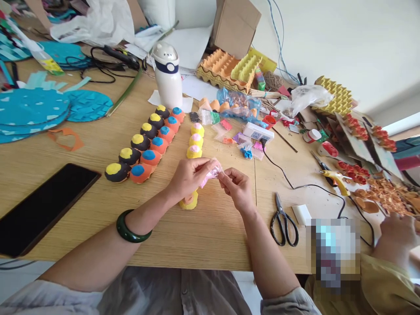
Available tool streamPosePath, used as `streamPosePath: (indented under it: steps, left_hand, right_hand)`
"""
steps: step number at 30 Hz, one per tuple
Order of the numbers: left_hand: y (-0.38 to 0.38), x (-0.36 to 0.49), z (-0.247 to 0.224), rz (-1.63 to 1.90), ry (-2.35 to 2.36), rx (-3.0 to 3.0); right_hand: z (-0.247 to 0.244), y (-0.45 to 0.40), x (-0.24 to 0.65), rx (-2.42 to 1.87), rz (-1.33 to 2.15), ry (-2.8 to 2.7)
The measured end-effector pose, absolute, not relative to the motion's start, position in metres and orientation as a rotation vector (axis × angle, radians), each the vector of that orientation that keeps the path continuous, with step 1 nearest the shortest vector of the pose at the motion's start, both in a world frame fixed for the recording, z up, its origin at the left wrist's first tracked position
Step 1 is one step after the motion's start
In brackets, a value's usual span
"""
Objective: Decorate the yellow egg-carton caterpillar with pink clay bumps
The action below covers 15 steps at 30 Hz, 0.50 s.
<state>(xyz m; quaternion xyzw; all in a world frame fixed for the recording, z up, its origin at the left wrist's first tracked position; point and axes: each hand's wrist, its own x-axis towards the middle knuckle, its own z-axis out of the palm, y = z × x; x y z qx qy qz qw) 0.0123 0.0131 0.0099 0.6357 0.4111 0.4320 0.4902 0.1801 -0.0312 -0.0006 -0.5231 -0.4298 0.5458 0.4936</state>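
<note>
so on my remote feed both hands are busy: the left hand (193,177) has a thumb-and-finger pinch on a small pink packet (211,172), and the right hand (238,188) is pinching the other end of its see-through wrapper. the packet is up between them, over the yellow row (194,153) on the wood table (216,245). i'd guess the step is getting at soft clay inside, and the next move probably calls for a steady left grip and a light right-hand tug so the crinkly film doesn't rip. the row looks like bumpy egg-carton cups coated yellow, far ones capped in smooth pink, nearest one with an orange-ish tip; the left hand hides the middle from me. left of that, black cups (140,143) with yellow caps run alongside orange cups (160,148) with blue caps, all rounded, matte and doughy looking. further out i've got a flat dark phone (49,205) on the left, metal scissors (284,221) on the right, a hard white power strip (258,132) beyond, and another person's hand (398,232) at the edge.
</note>
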Motion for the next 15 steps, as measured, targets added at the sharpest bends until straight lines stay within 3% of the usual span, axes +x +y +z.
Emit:
streamPosePath:
  steps: [5, 15]
  left_hand:
    - [0.016, 0.009, 0.011, 1.107, 1.027, 1.637]
    - [0.026, 0.002, 0.006, 1.221, 1.064, 1.63]
  right_hand:
    - [-0.001, -0.03, 0.181, -1.232, 1.447, -1.012]
    - [0.001, -0.011, 0.191, -1.314, 1.335, -0.875]
